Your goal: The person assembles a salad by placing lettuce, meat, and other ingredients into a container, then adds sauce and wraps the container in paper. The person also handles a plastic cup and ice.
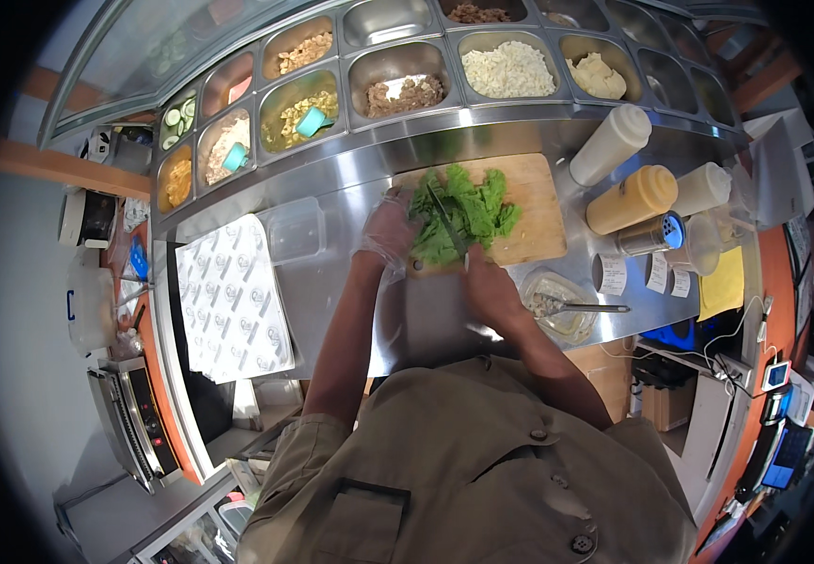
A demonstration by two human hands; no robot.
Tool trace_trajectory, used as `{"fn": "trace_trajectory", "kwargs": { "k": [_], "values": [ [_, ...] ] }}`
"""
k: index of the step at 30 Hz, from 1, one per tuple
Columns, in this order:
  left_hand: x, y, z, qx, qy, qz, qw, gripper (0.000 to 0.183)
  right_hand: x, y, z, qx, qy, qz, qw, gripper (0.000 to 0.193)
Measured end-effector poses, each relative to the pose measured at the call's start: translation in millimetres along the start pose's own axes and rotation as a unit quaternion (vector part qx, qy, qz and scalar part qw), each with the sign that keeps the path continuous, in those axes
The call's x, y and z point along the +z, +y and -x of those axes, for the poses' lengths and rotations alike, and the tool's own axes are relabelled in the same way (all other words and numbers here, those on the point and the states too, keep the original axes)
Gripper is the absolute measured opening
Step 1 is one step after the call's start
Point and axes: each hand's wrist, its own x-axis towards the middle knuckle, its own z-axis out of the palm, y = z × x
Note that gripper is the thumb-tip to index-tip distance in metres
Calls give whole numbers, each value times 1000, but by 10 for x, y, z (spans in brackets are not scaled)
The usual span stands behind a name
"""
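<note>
A wooden cutting board (540, 202) lies on the steel counter with a heap of green leaf lettuce (482, 202) on it, partly cut into pieces. My left hand (390, 226), in a clear plastic glove, grips the lettuce at its left side; some fingertips are hidden against the leaves. My right hand (491, 287) is closed round the handle of a kitchen knife (446, 224). The blade points away and to the left, lying across the lettuce. Close to my right wrist stands a clear plastic tub (571, 326) of pale food with a fork-like metal utensil (595, 308) in it.
Steel food pans (397, 80) with several fillings line the far side. Squeeze bottles (632, 199) and a blue-topped shaker (651, 233) stand to the right, near paper slips (611, 274). Left are printed wrapping sheets (233, 301) and a clear container (296, 231).
</note>
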Motion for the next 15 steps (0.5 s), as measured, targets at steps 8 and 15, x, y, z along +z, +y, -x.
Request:
{"fn": "trace_trajectory", "kwargs": {
  "k": [8,15],
  "values": [
    [145,-6,267,32,24,61,997,53,378,190,-169,-24,37,86,995,31],
    [128,-113,305,-64,72,163,982,42,77,-9,-419,66,-30,26,997,39]
  ]
}}
